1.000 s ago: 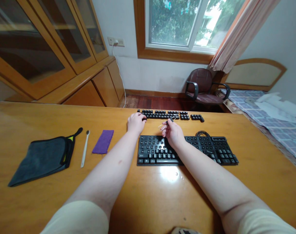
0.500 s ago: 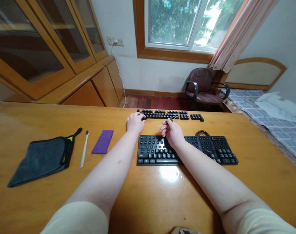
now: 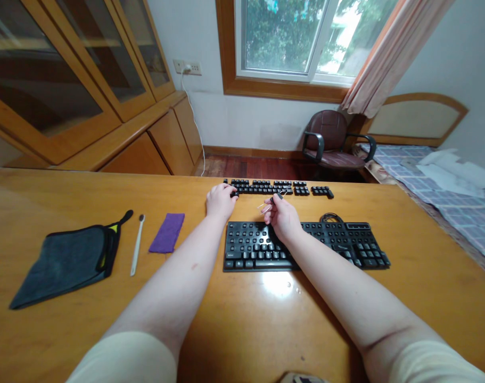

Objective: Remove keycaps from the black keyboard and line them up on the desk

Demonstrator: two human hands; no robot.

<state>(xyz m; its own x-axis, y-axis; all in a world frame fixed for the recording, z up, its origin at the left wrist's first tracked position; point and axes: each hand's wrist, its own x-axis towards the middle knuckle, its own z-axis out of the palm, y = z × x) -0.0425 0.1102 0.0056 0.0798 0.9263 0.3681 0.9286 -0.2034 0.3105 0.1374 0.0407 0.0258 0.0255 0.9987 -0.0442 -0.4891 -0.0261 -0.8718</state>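
Holding black-ended wire tool in right hand, touching loose keycaps with left hand.
Grips tool between nearly closed right fingers, above far edge of keyboard. Bends left fingers, partly closed, at left end of loose keycaps; cannot tell whether pinching one. Note keyboard flat on wooden surface, on near side of keycaps.

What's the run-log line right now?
left hand: at loose black plastic keycaps | right hand: holding black-handled wire tool | black rectangular keyboard: partly stripped of keycaps
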